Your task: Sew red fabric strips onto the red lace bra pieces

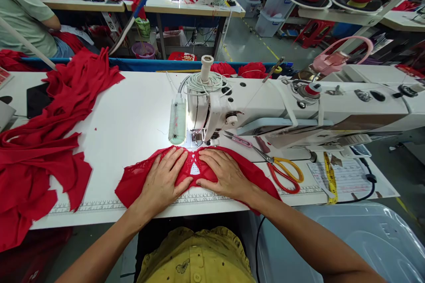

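A red lace fabric piece lies flat on the white sewing table, just in front of the sewing machine's needle foot. My left hand rests flat on its left half, fingers stretched toward the needle. On the right half lies my right hand, also flat with fingers extended. Both palms press the fabric down; neither grips anything. The white sewing machine stretches off to the right, its lamp lit.
A heap of red fabric covers the table's left side. Scissors with yellow and red handles and small pink snips lie right of my hands. A yellow tape measure hangs nearby. Another person sits at back left.
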Tool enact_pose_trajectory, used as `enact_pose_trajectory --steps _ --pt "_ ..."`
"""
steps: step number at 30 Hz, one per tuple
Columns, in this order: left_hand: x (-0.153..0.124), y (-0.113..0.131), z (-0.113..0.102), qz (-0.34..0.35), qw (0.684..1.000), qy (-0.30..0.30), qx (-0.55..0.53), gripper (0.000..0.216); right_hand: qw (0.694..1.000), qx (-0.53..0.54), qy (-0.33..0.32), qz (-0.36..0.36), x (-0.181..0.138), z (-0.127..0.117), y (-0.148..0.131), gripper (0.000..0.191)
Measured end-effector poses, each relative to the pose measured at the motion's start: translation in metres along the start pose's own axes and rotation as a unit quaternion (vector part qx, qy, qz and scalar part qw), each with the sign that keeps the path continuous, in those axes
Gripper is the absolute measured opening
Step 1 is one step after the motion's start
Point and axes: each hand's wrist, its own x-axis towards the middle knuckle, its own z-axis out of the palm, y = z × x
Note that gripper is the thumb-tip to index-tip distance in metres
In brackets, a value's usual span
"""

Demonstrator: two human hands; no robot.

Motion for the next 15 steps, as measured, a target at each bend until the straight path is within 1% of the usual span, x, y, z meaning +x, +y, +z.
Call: enact_pose_trajectory --steps 15 --pt "-0.0008 -0.0009 0.0012 -0.002 1.000 -0.003 -0.009 0.063 1.000 0.003 0.003 0.001 0.0000 -0.0001 -0.0002 0.056"
